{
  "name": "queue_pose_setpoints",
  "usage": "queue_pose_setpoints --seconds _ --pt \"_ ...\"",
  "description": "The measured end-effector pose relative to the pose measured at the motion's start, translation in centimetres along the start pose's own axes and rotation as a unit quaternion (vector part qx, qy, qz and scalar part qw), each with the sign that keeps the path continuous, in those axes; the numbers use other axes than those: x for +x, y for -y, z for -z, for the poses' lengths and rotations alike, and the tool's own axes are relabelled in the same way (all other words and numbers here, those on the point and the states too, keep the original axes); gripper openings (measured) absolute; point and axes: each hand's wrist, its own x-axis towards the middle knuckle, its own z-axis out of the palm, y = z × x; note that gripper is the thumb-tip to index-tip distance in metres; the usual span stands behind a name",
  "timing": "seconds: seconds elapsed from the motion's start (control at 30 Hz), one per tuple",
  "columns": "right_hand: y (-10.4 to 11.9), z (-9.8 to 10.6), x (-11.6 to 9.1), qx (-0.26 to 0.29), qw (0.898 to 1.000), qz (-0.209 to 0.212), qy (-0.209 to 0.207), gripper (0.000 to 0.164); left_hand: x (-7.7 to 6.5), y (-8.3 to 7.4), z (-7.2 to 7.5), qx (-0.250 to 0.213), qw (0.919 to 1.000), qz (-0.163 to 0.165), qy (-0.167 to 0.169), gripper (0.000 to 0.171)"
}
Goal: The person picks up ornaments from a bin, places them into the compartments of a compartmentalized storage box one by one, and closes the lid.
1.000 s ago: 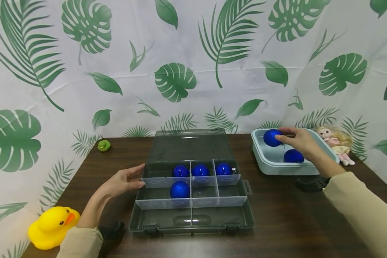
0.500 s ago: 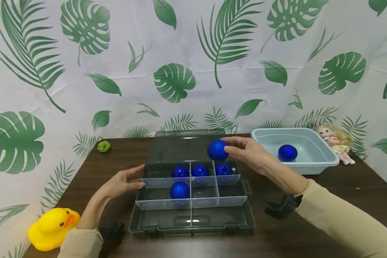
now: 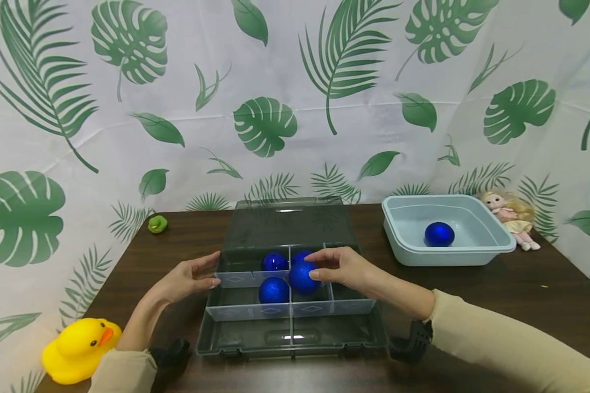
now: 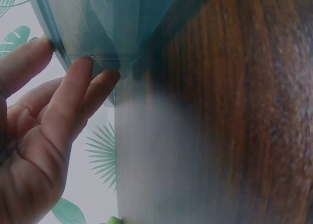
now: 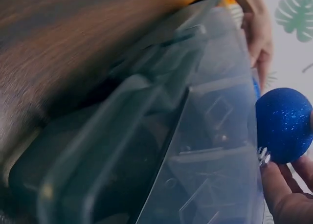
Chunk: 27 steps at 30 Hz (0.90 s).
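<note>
A see-through grey divided box stands with its lid folded back. My right hand pinches a glittery blue Christmas bauble between thumb and fingers over the middle compartment of the second row. In the right wrist view the bauble's silver cap shows by the fingertips. Shiny baubles sit in the back row, left and middle, the latter partly hidden. A glittery bauble lies in the second row's left compartment. My left hand touches the box's left side with extended fingers.
A pale blue basin at the right holds one blue bauble. Beside it leans a doll. A yellow rubber duck is at the left front, and a small green toy at the back left. A leaf-print cloth hangs behind the table.
My right hand has lifted a bauble from the basin and carried it left, then down over the box's middle. The bauble left in the basin has shifted slightly. My left hand stays put.
</note>
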Motion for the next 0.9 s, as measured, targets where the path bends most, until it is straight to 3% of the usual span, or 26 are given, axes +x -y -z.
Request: queue_pose_setpoints --seconds 0.13,0.33,0.4,0.7,0.9 --pt "-0.1 -0.5 -0.1 -0.099 0.993 0.057 -0.016 0.04 0.0 -0.1 0.0 -0.004 1.0 0.001 0.0 0.078" --pt "0.0 -1.3 -0.4 -0.222 0.966 0.124 -0.055 0.037 0.0 -0.1 0.0 -0.007 1.0 0.003 0.0 0.078" --pt "0.0 -1.5 -0.5 -0.231 0.962 0.13 -0.058 0.036 0.0 0.0 0.0 -0.007 1.0 0.003 0.0 0.078" --pt "-0.3 -1.7 -0.5 -0.225 0.965 0.123 -0.053 0.032 0.0 0.3 -0.2 0.009 0.9999 -0.005 0.005 0.076" --pt "-0.2 -1.2 -0.5 -0.195 0.973 0.111 -0.06 0.03 0.1 0.0 -0.2 0.003 1.0 -0.003 0.002 0.076"
